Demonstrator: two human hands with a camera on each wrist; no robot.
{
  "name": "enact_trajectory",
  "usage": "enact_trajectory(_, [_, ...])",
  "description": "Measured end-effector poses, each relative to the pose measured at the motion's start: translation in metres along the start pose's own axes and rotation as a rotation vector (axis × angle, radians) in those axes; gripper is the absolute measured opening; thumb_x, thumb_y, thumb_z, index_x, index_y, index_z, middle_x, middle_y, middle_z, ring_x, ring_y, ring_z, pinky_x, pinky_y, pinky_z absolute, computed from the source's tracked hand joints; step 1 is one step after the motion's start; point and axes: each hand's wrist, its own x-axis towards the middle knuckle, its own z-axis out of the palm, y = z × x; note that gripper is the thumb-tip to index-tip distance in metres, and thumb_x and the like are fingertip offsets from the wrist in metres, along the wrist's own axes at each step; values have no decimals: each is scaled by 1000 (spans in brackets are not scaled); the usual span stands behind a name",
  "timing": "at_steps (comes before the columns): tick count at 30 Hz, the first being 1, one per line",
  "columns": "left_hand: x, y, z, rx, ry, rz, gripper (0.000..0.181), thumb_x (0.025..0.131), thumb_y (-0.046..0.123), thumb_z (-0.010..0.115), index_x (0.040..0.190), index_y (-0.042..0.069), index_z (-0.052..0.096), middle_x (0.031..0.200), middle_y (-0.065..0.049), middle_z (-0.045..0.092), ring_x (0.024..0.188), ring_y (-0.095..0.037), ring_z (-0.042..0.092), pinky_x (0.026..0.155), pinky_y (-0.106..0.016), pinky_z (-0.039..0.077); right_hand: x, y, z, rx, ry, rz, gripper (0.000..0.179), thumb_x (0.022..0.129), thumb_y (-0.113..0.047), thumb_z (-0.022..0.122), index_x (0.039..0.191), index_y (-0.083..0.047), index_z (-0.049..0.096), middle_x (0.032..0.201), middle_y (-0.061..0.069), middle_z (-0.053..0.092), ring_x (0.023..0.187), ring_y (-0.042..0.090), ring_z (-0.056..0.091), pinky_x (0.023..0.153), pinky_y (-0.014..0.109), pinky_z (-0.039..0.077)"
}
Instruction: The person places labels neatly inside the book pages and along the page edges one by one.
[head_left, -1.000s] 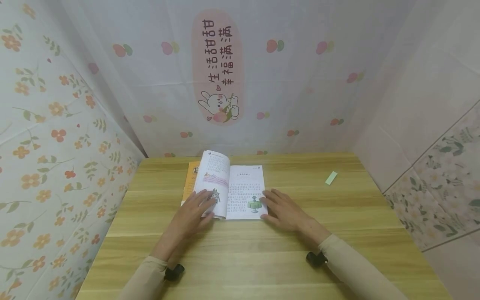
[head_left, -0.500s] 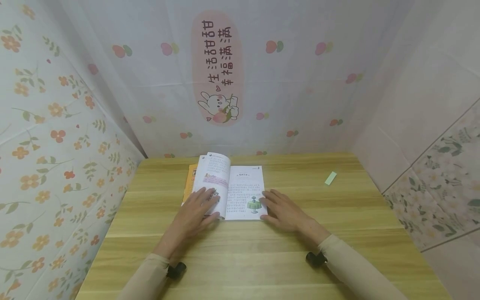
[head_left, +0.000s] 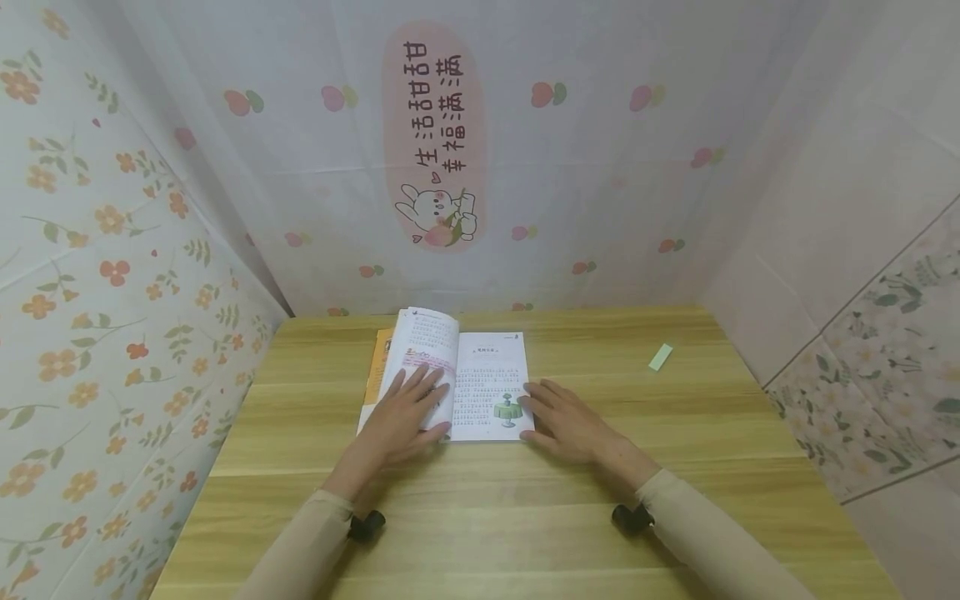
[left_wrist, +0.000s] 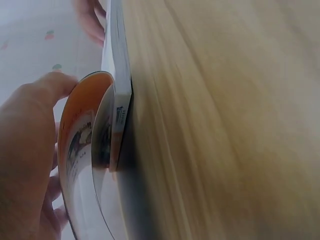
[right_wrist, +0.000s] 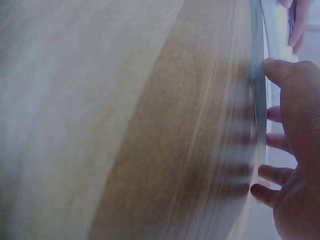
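Observation:
An open book (head_left: 487, 358) with printed text and a small green table picture lies near the back of the table. My left hand (head_left: 397, 417) rests with spread fingers on its raised left pages, covering their lower part. An orange cover (head_left: 378, 367) shows beyond those pages. In the left wrist view, this cover (left_wrist: 80, 107) bows up from the table and the left thumb touches near its edge. My right hand (head_left: 566, 421) rests at the book's right edge, fingertips on the page margin. In the right wrist view, its thumb and fingers lie along the book edge (right_wrist: 258, 80).
A small pale green strip (head_left: 661, 357) lies on the wooden table (head_left: 480, 517) to the right. Behind the table hangs a white printed curtain (head_left: 600, 192); a floral curtain (head_left: 112, 333) stands at the left. Each wrist wears a black camera.
My left hand has slid right and slightly up over the left pages, spreading its fingers. Those pages have shifted and settled a little lower. The right hand stays at the right edge.

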Motion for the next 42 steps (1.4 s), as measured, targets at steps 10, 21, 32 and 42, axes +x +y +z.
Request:
enact_trajectory(10, [12,7,5,20,-36,22,78,108,58,61,168,8,53,183,-10,42,175,-37,31,143,-67,22,-3,-1,2,23,-8,13,68,113,-52,63,166,-10,56,180,19,46,167,51,41,137,67,35])
enact_trajectory(21, [20,13,12,14,-89,-46,102,100,78,62,174,9,44,187,-7,35,179,-34,21,145,-65,16,-2,4,4,8,1,10,68,113,-52,62,167,-11,56,179,18,46,167,50,41,138,67,35])
enact_trajectory(32, [19,16,16,1,-92,-68,105,99,78,65,176,12,41,189,-8,28,180,-37,16,144,-68,14,0,4,4,9,12,3,68,113,-52,62,166,-11,56,179,18,46,167,50,41,137,67,36])
enact_trajectory(42, [14,16,18,20,-98,-84,105,101,80,60,178,13,36,190,-10,25,179,-40,18,143,-69,18,1,3,2,-1,10,-6,68,112,-52,64,166,-11,57,179,18,47,166,50,43,137,66,37])
